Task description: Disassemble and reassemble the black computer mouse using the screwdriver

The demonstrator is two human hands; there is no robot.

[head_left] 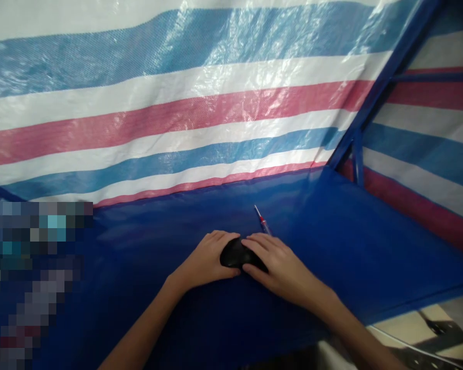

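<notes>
A smooth, black, rounded computer mouse [234, 253] lies between my two hands, low over the blue surface. My left hand [212, 259] grips its left end, fingers curled round the far side and thumb along the near side. On the opposite end, my right hand [275, 262] is closed with its fingers over the top and its thumb at the near edge. Part of the mouse is hidden under the fingers. Just beyond my right hand lies a small screwdriver [262, 221] with a thin shaft and a red and clear handle, its rear end hidden by the fingers.
The blue-covered table [170, 216] stretches out on both sides. Behind it hangs a striped plastic sheet [177, 113]. A blue metal frame post [374, 97] slants at the right. The left edge is pixelated. A pale cable [412, 345] shows below the right edge.
</notes>
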